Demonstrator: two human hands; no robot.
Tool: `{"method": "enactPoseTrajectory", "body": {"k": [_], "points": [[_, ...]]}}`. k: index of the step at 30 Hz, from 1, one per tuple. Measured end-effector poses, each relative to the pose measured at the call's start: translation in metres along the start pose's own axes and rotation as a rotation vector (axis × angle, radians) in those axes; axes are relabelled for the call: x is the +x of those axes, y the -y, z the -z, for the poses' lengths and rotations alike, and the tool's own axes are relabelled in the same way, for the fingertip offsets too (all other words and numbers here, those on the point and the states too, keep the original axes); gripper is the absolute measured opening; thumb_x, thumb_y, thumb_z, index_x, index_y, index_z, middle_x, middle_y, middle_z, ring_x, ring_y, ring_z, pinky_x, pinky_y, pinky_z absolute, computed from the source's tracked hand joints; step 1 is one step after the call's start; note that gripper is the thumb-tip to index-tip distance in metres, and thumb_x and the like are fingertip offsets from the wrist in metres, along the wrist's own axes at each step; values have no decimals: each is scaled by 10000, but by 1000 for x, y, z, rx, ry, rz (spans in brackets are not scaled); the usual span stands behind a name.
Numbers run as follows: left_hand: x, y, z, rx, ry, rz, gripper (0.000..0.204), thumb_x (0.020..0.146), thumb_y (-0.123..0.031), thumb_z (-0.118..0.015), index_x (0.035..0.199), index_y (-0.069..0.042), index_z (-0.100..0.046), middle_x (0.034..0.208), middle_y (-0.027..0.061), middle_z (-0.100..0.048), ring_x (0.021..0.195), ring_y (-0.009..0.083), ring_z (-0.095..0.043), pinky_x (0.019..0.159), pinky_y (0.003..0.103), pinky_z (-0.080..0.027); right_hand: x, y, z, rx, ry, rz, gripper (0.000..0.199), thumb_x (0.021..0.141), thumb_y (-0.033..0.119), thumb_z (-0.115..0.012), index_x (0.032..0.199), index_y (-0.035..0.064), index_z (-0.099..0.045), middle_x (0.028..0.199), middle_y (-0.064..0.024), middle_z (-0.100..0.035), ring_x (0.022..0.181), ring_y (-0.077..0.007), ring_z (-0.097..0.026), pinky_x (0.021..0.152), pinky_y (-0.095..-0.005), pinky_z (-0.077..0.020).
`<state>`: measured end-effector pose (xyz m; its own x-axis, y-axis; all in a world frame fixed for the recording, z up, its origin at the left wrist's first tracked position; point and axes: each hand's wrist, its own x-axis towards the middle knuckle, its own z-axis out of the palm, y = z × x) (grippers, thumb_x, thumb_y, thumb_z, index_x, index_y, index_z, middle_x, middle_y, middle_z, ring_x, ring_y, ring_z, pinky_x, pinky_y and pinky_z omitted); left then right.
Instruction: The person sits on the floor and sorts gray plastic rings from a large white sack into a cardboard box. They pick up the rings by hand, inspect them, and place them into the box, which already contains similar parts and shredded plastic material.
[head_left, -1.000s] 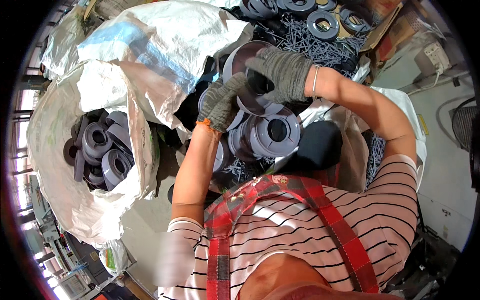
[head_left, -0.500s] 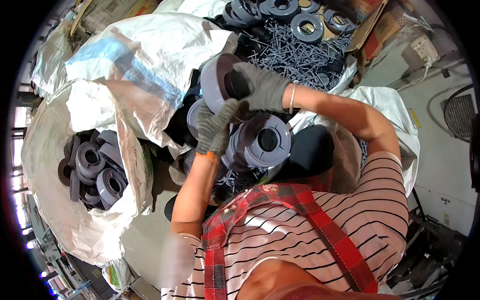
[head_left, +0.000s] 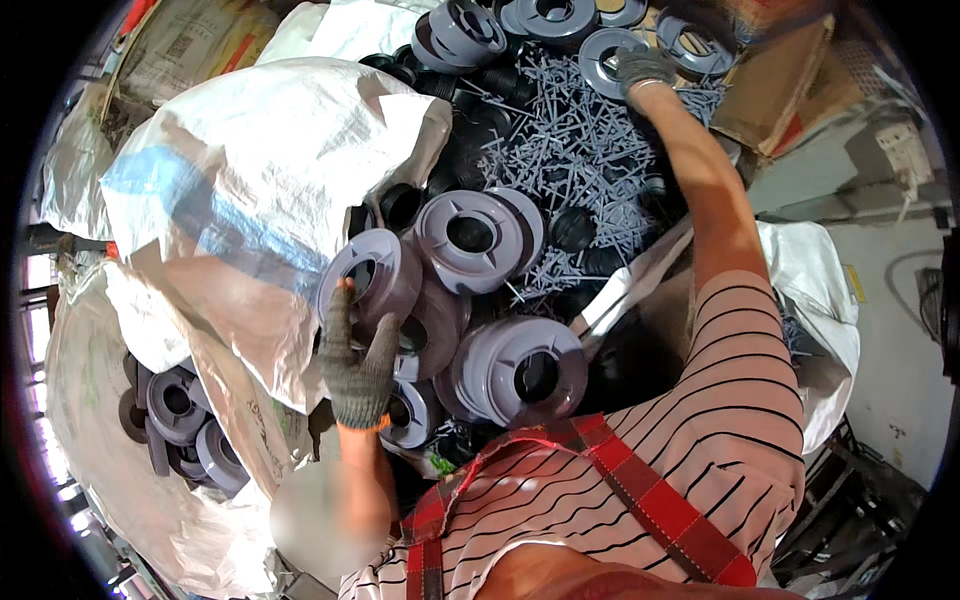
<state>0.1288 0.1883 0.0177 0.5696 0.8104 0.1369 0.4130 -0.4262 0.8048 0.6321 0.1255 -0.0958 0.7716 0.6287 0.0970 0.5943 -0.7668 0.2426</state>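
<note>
My left hand [head_left: 358, 365], in a grey glove with an orange cuff, has its fingers spread against a grey plastic ring [head_left: 402, 268] and does not close round it. Beside it, another flanged ring [head_left: 432, 240] lies with a black centre showing. A stack of such rings [head_left: 501, 375] lies close to my body. Far off at the upper right, my gloved right hand [head_left: 648, 68] is closed over the inner edge of a grey ring [head_left: 594, 72]; its fingertips are partly hidden.
Loose grey plastic pins [head_left: 560, 135] and black cylindrical parts [head_left: 573, 229] fill the middle. White woven sacking [head_left: 260, 120] spreads at the left, above an open sack [head_left: 90, 420] with grey rings inside. A cardboard box [head_left: 775, 85] stands at the upper right.
The ring both hands held has left the right hand. My right hand has moved far up and right onto another ring. My left hand has moved down and left, fingers now spread.
</note>
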Motion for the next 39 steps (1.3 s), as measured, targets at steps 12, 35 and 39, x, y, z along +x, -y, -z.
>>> {"method": "enactPoseTrajectory", "body": {"k": [12,35,39], "points": [[56,-29,-62,-545,362,81,579,735,7,-647,1266,21,-417,1197,156,-530,1107,217,-515,948,322,-399,-17,-3,-25,341,62,470,701,610,441,-719,1210,150,-506,1178,-141,-540,1071,-297,-520,909,-390,-417],[-1,-24,-12,-1338,51,611,290,846,-161,-576,1088,-6,-538,1020,114,-595,904,218,-589,811,340,-495,-191,62,142,774,260,434,323,726,299,-592,972,95,-637,981,-153,-621,895,-322,-592,794,-354,-469],[-32,-65,-18,-1533,188,603,350,854,-180,-566,1153,-17,-487,1076,131,-570,935,261,-577,824,393,-492,-228,76,205,891,13,646,373,723,345,-623,964,60,-626,909,-159,-625,860,-310,-594,782,-353,-466]]}}
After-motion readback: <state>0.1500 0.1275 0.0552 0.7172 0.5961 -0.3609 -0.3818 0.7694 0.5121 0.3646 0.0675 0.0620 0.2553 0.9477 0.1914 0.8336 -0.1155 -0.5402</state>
